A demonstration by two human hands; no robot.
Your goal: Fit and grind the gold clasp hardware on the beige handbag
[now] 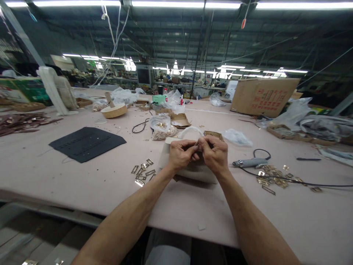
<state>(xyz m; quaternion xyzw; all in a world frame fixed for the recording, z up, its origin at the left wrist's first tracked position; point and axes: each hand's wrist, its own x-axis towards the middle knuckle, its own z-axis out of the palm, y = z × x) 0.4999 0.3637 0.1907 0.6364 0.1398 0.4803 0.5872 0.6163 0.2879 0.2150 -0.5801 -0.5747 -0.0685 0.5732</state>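
Squarely below the head camera, at the hub of my clock, a beige bag-like piece (197, 175) rested on the pink table (110, 187), partly hidden by both hands. I saw the left hand (182, 153) and the right hand (214, 152) meet above it at twelve o'clock, thumbs and forefingers pinched on some small part (196, 144) — too tiny for me to identify. From what showed, I judged the work midway: the beige piece already had a body standing up with shape, but the detail between the fingertips looked unfinished. I could make out no metal fitting on its near side, though the hands covered much of it. Plenty seemed left over: loose metal frames (143, 167) lay between eight and nine o'clock, and a bigger heap of metal pieces (280, 182) between three and four, none of them in either hand. At three o'clock I noted the powered screwdriver (252, 162) lying on the table, untouched — so any step needing it was, I supposed, not in hand. Between ten and eleven, a plastic bag (162, 131) of small parts sat near the work.
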